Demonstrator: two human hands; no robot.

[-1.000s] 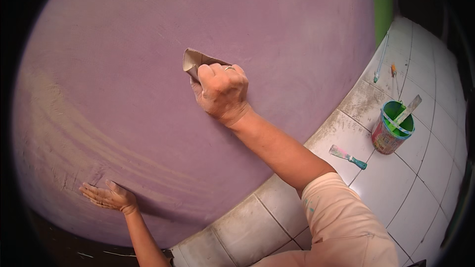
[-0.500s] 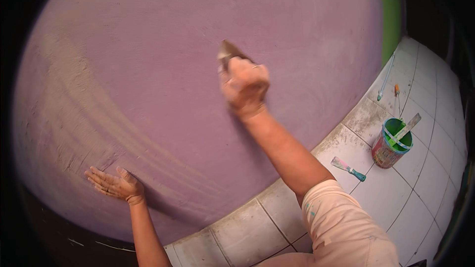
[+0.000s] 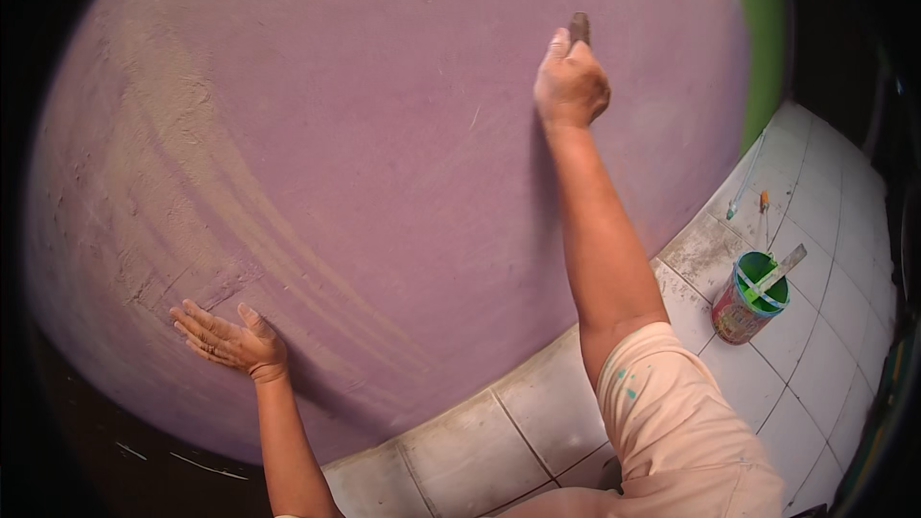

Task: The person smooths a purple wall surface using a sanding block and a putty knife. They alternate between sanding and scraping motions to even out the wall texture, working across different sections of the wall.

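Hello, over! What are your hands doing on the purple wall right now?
Right hand high up, gripping a sanding pad against the purple wall. Left hand flat on the wall, low down. Paint can on the floor tiles, off to the side.

The wall [image 3: 384, 134] filled most of the view, rising from the tiled floor [image 3: 825, 230] that ran along its foot and off to the right. The left hand [image 3: 228, 339] lay flat against the wall low on the left, just above the floor line. The right hand [image 3: 570, 86] was raised high on the wall, right of centre, with a small sanding pad [image 3: 579, 27] sticking up above its grip and touching the wall. On the floor to the right, well apart from both hands, stood a paint can [image 3: 751, 295] with a stick [image 3: 779, 269] resting in it and leaning out to the right. Behind the can, nearer the wall's foot, lay two small tools [image 3: 755, 194].
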